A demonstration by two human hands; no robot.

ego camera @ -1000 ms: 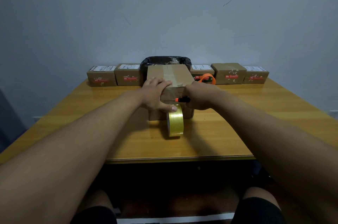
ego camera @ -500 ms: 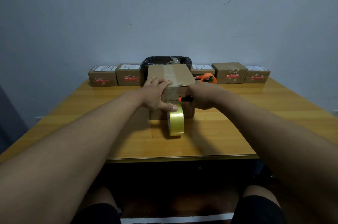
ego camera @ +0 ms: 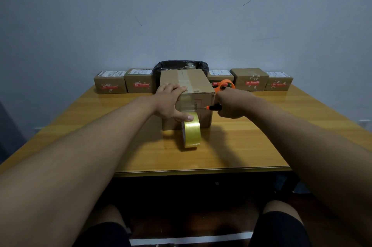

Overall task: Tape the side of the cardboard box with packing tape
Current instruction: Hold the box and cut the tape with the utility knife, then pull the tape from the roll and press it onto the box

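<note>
Since 1 second ago the orange-handled cutter [ego camera: 213,107] in the right hand [ego camera: 231,104] has slid slightly right along the cardboard box [ego camera: 189,85] face at mid-table [ego camera: 251,146], likely slicing the strip free. The left hand [ego camera: 168,101] still presses flat, thumb on the 1 tape roll [ego camera: 191,133]. Behind: 5 small boxes [ego camera: 110,84], 1 black bin [ego camera: 161,65].

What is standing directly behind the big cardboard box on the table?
Behind the cardboard box a black-lined bin rises, with only its rim and bag showing; its body and contents are hidden. Orange scissors handles show beside the box's right corner.
</note>
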